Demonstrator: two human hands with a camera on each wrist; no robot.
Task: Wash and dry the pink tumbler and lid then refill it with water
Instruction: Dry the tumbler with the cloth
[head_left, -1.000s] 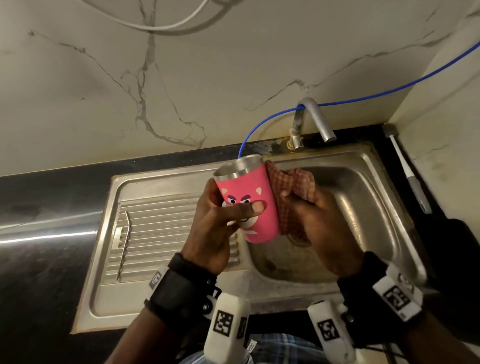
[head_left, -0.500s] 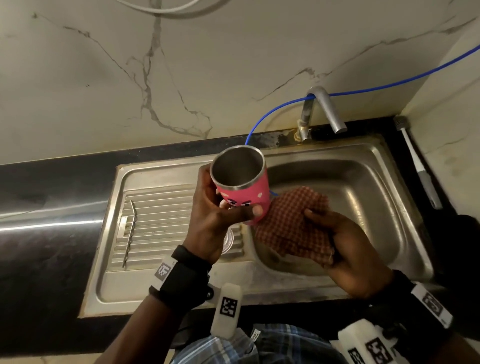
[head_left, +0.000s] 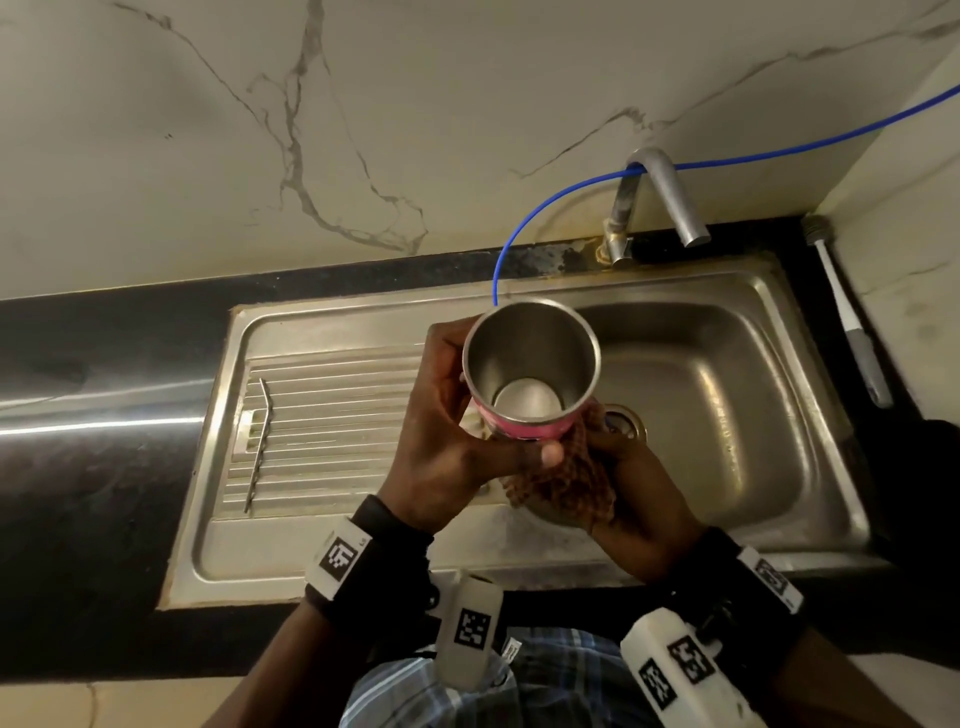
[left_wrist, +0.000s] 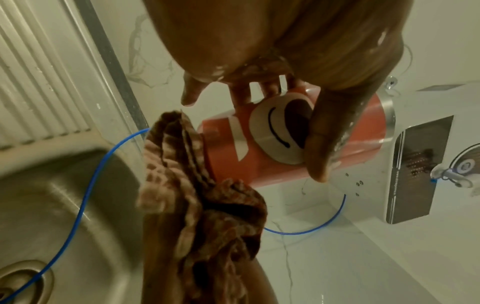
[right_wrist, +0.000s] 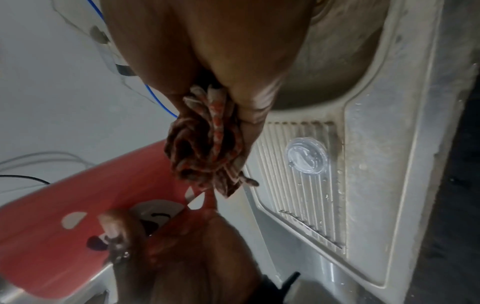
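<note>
The pink tumbler (head_left: 524, 430) with a steel inside is held over the sink, its open mouth turned up toward me. My left hand (head_left: 467, 436) grips its side, thumb across the cartoon face (left_wrist: 280, 131). My right hand (head_left: 631, 488) holds a bunched red checked cloth (head_left: 566, 483) against the tumbler's base. The cloth (left_wrist: 202, 205) wraps the bottom end in the left wrist view. A clear lid (right_wrist: 306, 155) lies on the ribbed drainboard; in the head view my left hand hides it.
A bent metal straw (head_left: 258, 441) lies on the drainboard's left side. The steel basin (head_left: 727, 405) lies to the right, with the tap (head_left: 670, 202) and a blue hose (head_left: 519, 234) behind it. A white brush (head_left: 847, 317) rests on the black counter at the far right.
The tumbler has tipped so that its mouth faces me more. My right hand has brought the cloth from beside the tumbler to under its base.
</note>
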